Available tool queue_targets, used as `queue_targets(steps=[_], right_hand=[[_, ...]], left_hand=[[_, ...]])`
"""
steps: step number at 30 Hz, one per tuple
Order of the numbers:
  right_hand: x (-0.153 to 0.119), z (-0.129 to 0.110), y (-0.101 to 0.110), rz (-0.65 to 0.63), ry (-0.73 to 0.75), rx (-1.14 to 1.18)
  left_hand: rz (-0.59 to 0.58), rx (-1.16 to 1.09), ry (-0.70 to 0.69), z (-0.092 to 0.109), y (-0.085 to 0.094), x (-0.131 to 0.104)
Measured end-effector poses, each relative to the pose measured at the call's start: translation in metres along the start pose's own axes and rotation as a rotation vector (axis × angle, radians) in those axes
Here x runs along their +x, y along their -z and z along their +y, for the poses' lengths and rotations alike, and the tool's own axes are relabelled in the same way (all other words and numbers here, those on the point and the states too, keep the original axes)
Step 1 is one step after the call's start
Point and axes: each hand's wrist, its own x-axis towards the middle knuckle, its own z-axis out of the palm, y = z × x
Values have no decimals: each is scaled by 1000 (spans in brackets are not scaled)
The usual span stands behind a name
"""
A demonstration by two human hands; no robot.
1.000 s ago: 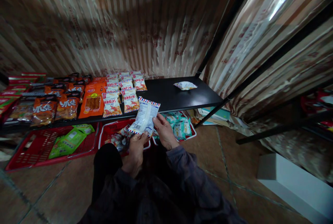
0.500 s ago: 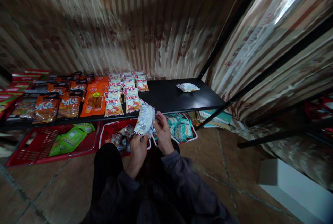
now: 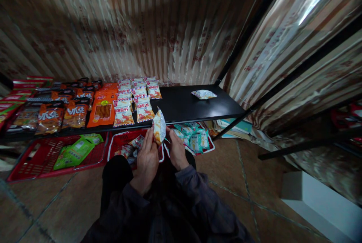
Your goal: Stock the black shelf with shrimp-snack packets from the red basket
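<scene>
A white and yellow snack bag stands on edge between my two hands, in front of the shelf's front edge. My left hand presses on its left side with the fingers together. On the other side, my right hand has its fingers bent against the bag. Just beyond, rows of similar white snack bags lie on the black shelf. One more bag lies apart from them toward the shelf's right end.
Orange packets and dark snack bags fill the shelf's left. Below are a red basket with green packets, another red basket and a basket of teal packets. A white box stands at right.
The bag in my hands has turned from showing its printed back to standing edge-on. My left hand has moved up along its side, and my right hand has dropped slightly.
</scene>
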Motion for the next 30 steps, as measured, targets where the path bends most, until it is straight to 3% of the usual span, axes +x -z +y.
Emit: queue_targets(steps=[3,7,14,23,27,30], right_hand=[[-3,-1,0,-69,-70,41],[-7,-5,-1,-122,-138,89],[-10,-5,1,-230,-205,176],[-12,-4,12,-271,-225,237],[-6,-2,21,-254,-235,325],[-3,0,29,-278,-245,371]], left_hand=[[-58,439,-257,-2,7,0],[-104,643,-393,2,15,1],[-257,616,-474,8,23,5],[-305,674,-540,7,20,1],[-314,664,-509,6,18,-4],[-264,517,-411,4,18,0]])
